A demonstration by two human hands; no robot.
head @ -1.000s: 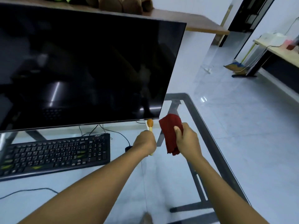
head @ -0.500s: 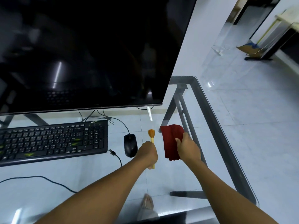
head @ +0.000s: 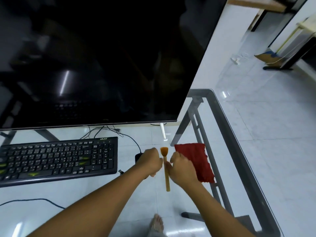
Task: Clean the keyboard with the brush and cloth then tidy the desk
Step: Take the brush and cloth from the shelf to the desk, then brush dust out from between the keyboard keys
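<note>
Glass counter (head: 229, 134) on a grey metal frame, with white tiled floor (head: 265, 151) showing through it and beyond it.

Brush (head: 166, 175) sat over the counter's right half, just right of the keyboard (head: 58, 159). Bristles pointed away from the person and the pale handle ran back toward them. It was sandwiched between both grips.

Left grip (head: 151, 162): back of hand up, fingers curled, knuckles against the handle just below the bristles. Slight motion blur on it.

Right grip (head: 183, 168): back of hand up, fingers curled, thumb side against the handle from the other side.

The lower half of the handle stuck out free below both grips. I couldn't tell which grip was clamped on the brush and which only touched it. Both forearms came in from the bottom edge and converged on the brush.

Red cloth (head: 196, 158) was spread just right of the brush, its left edge under the right grip. I couldn't tell whether that grip had hold of it.

Black mouse (head: 137, 155) was mostly hidden behind the left grip. A loose USB plug (head: 121, 171) lay by the keyboard's near right corner. Dark monitor (head: 102, 57) stood behind the keyboard and filled the upper left. A black cable (head: 30, 200) ran along the near left. A bare foot (head: 156, 223) showed through the glass.
</note>
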